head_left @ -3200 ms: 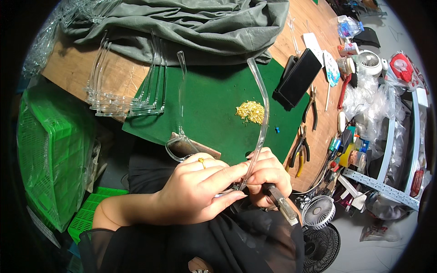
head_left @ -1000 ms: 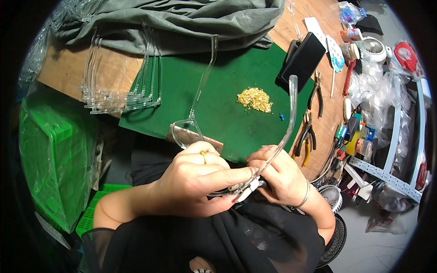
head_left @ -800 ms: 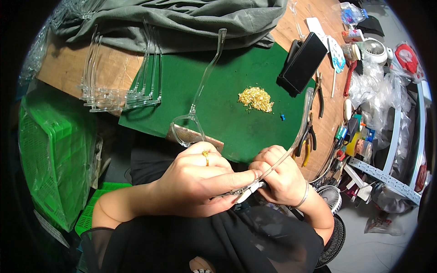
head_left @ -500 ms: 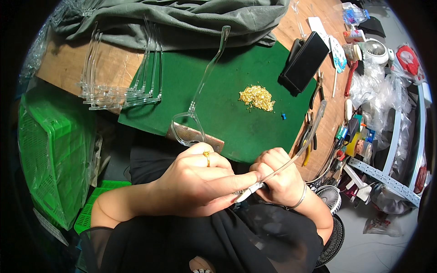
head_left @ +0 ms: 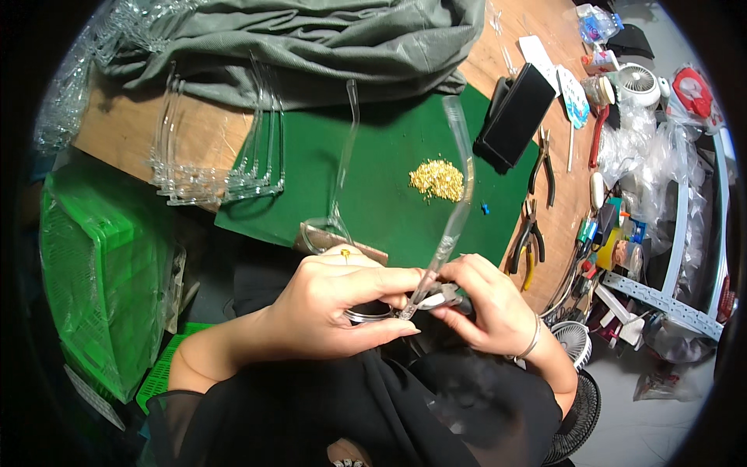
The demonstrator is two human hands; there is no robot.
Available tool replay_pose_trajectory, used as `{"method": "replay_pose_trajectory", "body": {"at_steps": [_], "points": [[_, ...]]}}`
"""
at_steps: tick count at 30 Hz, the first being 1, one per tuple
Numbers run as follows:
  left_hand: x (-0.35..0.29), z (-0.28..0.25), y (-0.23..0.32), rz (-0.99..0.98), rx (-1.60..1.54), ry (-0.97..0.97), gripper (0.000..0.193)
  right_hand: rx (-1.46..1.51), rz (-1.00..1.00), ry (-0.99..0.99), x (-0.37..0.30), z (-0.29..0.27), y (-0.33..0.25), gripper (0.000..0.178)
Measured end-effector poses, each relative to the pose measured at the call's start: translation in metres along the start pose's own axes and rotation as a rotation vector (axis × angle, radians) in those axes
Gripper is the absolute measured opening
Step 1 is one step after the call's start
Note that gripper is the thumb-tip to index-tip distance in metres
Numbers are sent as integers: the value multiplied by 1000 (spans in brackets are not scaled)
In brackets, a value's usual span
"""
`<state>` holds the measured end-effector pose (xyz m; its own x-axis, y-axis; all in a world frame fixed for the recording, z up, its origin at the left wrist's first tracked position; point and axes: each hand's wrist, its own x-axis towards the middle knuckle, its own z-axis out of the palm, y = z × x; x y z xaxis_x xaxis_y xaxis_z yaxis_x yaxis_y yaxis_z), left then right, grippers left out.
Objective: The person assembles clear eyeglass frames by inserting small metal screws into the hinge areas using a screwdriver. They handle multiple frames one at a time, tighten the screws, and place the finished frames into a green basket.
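My left hand (head_left: 315, 300), a gold ring on one finger, pinches a clear eyeglass frame (head_left: 453, 210) near a hinge. One temple of the frame points up and away over the green mat (head_left: 381, 156), and the other stands farther left. In my closed right hand (head_left: 498, 307) are small pliers (head_left: 442, 297) with pale jaws and dark handles. Their jaws are at the hinge by my left fingertips; whether they grip it I cannot tell. Beyond my hands lies a heap of tiny gold-coloured metal pieces (head_left: 436, 180). The frame's front is partly hidden by my left hand.
Several clear eyeglass frames (head_left: 257, 187) stand lined up at the left, before a grey cloth (head_left: 311, 54). A black phone-like device (head_left: 515, 117) and two pliers (head_left: 529, 237) lie on the right. Green crates (head_left: 109, 272) stand left of the table.
The frame has turned, so its right temple swung from pointing right to pointing up and away. My right hand has opened out somewhat, and the pliers now show more.
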<state>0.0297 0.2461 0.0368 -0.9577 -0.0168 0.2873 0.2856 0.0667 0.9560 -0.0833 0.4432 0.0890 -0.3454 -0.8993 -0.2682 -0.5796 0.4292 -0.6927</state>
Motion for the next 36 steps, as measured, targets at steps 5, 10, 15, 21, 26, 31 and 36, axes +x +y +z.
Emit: {"method": "replay_pose_trajectory", "body": {"at_steps": [5,10,15,21,26,31,36], "points": [[0,-2,-4,-247,-251,-14,49,-168,93,268,8,32,46,43],[-6,-1,-10,-175,-255,80,50,-568,106,263,25,64,61,58],[-12,-8,-5,-153,-217,105,53,-301,92,381,14,51,61,39],[-6,1,-5,-223,-212,105,62,-141,242,503,37,51,96,15],[-7,0,-9,-211,-248,141,56,-198,273,505,41,58,96,14],[-3,8,-9,-178,-203,109,54,-193,285,484,45,56,97,15],[0,6,-2,-196,-103,80,54,292,199,523,26,39,48,12]]}}
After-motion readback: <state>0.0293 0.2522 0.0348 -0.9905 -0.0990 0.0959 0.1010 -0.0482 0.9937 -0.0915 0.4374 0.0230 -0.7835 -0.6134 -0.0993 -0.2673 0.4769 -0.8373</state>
